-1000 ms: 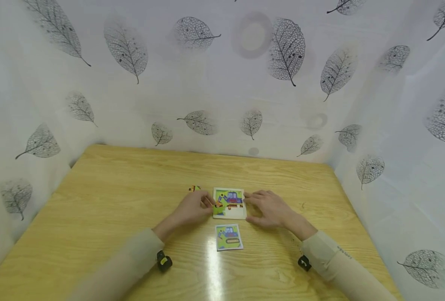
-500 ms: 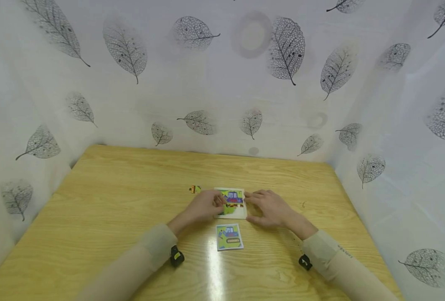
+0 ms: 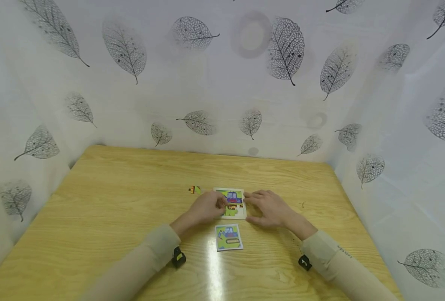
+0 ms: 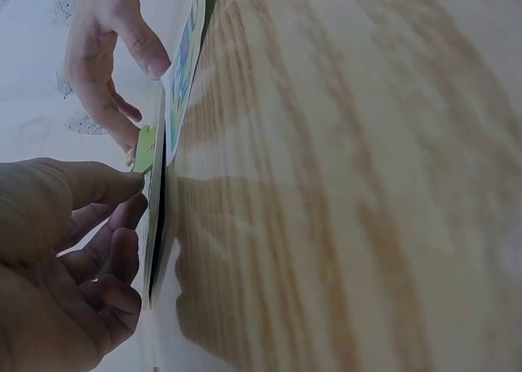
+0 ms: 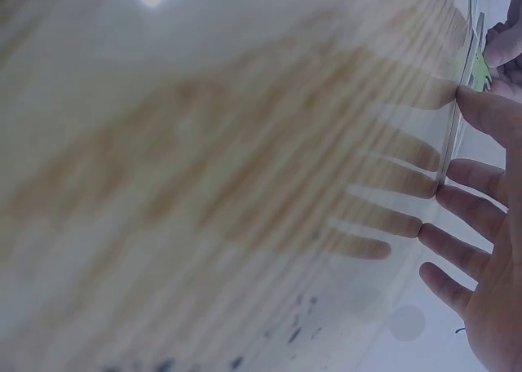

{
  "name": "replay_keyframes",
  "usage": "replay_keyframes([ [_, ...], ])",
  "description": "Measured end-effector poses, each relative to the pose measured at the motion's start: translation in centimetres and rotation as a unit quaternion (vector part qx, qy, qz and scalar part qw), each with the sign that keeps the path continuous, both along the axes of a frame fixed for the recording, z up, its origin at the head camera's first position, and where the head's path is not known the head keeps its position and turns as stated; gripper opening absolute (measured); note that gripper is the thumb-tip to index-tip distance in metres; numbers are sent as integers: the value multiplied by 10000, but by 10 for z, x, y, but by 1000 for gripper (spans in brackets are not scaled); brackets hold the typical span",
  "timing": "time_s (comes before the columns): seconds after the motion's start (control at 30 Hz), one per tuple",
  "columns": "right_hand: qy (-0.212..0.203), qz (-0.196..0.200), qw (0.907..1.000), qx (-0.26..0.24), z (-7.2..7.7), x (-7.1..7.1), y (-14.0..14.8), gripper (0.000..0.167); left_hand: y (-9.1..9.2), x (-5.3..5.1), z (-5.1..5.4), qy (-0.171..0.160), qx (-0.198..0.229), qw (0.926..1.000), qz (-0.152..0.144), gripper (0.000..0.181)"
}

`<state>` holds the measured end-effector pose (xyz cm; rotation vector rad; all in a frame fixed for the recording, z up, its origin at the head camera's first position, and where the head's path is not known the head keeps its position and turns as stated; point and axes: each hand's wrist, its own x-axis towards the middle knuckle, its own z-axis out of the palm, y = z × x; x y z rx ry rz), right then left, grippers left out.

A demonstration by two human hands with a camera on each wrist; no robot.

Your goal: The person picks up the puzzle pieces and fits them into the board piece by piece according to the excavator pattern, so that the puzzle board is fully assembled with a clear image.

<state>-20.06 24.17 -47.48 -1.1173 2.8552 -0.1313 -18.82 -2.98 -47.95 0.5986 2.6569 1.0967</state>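
A green jigsaw piece (image 3: 231, 212) is pinched between the thumb and finger of my left hand (image 3: 204, 207), over the lower part of the puzzle tray (image 3: 245, 216). In the left wrist view this green piece (image 4: 145, 148) stands tilted up from the tray. Other pieces in the tray make up a purple and blue digger picture, partly hidden by my left hand. My right hand (image 3: 270, 209) rests at the tray's right edge, its fingers spread and fairly straight, fingertips touching the rim in the right wrist view.
A small digger picture card (image 3: 229, 237) lies just in front of the tray. One loose jigsaw piece (image 3: 194, 190) lies behind my left hand, left of the tray. The wooden table (image 3: 132, 184) is bordered by a leaf-patterned curtain (image 3: 222, 92).
My left hand has moved right from the tray's left edge to over its lower part, bringing the green piece along. The right hand stays at the tray's edge.
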Motion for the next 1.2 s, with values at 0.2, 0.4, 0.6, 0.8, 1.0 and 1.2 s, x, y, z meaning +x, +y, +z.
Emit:
replay_keyframes([
  [0.2,-37,-20,10000,28,1,0,0,63,1,-1,1,131,-193,9997,-26,16],
  [0.4,-88,-12,10000,2,3,1,-2,62,0,-1,-1,176,-283,9994,-101,16],
  [0.6,-79,3,10000,13,5,2,-2,62,0,-2,-2,90,-273,9995,-133,16],
  [0.8,-55,40,10000,-53,6,2,-2,61,1,-1,-1,68,-293,9995,-92,14],
  [1.0,-64,32,10000,-48,6,2,-2,62,1,0,-1,51,-300,9995,-78,13],
  [1.2,-69,21,10000,-60,6,2,-2,62,0,-1,-2,-15,-278,9996,-42,16],
])
